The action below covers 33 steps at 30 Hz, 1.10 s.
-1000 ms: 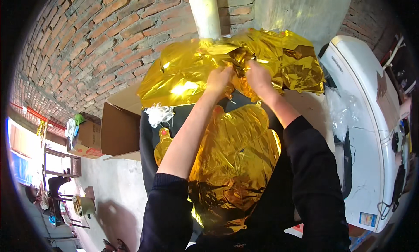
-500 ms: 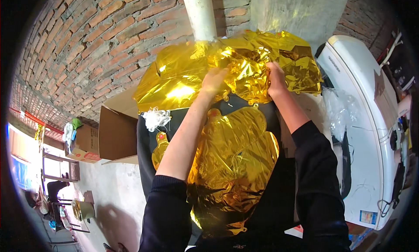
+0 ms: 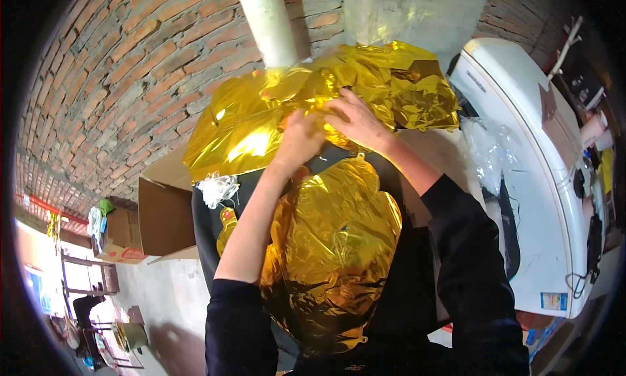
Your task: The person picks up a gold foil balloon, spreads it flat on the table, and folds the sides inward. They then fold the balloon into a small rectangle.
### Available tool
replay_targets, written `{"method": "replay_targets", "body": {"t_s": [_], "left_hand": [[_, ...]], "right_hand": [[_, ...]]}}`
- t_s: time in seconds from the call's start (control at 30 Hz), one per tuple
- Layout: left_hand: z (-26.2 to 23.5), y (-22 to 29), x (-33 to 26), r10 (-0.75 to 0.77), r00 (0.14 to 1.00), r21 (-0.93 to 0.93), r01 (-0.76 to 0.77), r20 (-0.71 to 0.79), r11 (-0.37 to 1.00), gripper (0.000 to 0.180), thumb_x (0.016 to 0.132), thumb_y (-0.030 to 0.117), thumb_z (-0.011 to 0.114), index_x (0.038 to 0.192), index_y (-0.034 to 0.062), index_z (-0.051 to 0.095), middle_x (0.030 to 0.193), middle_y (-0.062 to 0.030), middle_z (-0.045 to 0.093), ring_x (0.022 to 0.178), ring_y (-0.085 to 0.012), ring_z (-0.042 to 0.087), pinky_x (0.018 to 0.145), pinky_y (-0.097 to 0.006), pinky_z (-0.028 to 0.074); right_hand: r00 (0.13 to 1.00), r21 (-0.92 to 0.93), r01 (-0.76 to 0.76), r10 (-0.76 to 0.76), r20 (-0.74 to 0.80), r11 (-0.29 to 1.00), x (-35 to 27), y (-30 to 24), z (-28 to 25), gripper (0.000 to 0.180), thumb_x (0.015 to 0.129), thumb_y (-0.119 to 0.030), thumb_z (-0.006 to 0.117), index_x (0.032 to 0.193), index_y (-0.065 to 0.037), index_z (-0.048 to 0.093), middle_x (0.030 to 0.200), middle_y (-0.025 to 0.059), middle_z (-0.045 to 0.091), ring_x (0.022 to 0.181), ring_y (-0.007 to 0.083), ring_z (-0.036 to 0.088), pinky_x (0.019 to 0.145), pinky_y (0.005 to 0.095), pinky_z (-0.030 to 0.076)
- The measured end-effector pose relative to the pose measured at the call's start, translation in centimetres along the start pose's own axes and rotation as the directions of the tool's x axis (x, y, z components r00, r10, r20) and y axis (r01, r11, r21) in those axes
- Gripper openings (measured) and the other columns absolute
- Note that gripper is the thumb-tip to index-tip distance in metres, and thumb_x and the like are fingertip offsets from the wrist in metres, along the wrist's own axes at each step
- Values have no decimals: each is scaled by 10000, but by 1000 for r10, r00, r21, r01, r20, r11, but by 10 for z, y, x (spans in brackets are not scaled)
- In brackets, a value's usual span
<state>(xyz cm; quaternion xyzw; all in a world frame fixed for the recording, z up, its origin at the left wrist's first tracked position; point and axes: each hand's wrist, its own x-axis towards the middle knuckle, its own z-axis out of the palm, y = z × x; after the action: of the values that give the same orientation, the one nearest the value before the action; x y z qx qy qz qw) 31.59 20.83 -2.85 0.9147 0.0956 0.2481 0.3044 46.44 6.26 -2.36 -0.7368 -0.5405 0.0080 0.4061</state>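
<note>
A heap of crinkled gold foil balloons (image 3: pixel 254 125) spreads across the far side, deflated and shiny. At its near edge my left hand (image 3: pixel 302 140) has its fingers curled onto the foil, their tips blurred. Close beside it my right hand (image 3: pixel 358 122) lies over the foil with bent fingers apart. Another flat gold foil balloon (image 3: pixel 339 226) with small tabs rests nearer me, on black fabric under my forearms. To the left sits a bundle of white string (image 3: pixel 217 189), next to a gold balloon tab (image 3: pixel 227 225) with a red spot.
An open cardboard box (image 3: pixel 166 213) stands at the left by the brick wall (image 3: pixel 130 70). A white pipe (image 3: pixel 264 24) rises behind the foil. On the right are a white appliance (image 3: pixel 541 245) and crumpled clear plastic (image 3: pixel 489 151). A stool-like frame (image 3: pixel 88 272) stands far left.
My right hand has moved left toward my left hand, and its fingers have loosened from the bunched foil. The whole view has shifted slightly.
</note>
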Motion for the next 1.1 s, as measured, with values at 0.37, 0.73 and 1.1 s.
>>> {"method": "replay_targets", "body": {"t_s": [0.37,0.73,1.1], "left_hand": [[-52,11,-42,-15,986,-102,-2,-165,995,402,939,104,671,1339,78,642,1544,-217,483,1445,-412,438,1199,-474,377],[10,36,22,382,924,511,-312,-33,801,485,1036,490,564,1452,248,628,1629,-131,434,1568,-414,254,1236,-684,189],[26,-16,6,14,992,477,-72,124,876,534,1071,521,491,1499,213,579,1620,-108,454,1563,-387,282,1244,-655,147]], "right_hand": [[908,-628,-235,-64,-415,742,-21,45,-66,398,936,-308,730,1224,-45,650,1312,153,673,1197,347,641,971,558,500],[796,-725,-484,591,-131,491,-39,74,-46,500,974,-436,639,1348,-105,630,1340,184,641,1283,398,597,986,603,530],[868,-672,-440,93,-487,596,-27,85,-78,131,942,-137,577,903,-76,685,858,198,750,785,381,754,734,533,594]]}}
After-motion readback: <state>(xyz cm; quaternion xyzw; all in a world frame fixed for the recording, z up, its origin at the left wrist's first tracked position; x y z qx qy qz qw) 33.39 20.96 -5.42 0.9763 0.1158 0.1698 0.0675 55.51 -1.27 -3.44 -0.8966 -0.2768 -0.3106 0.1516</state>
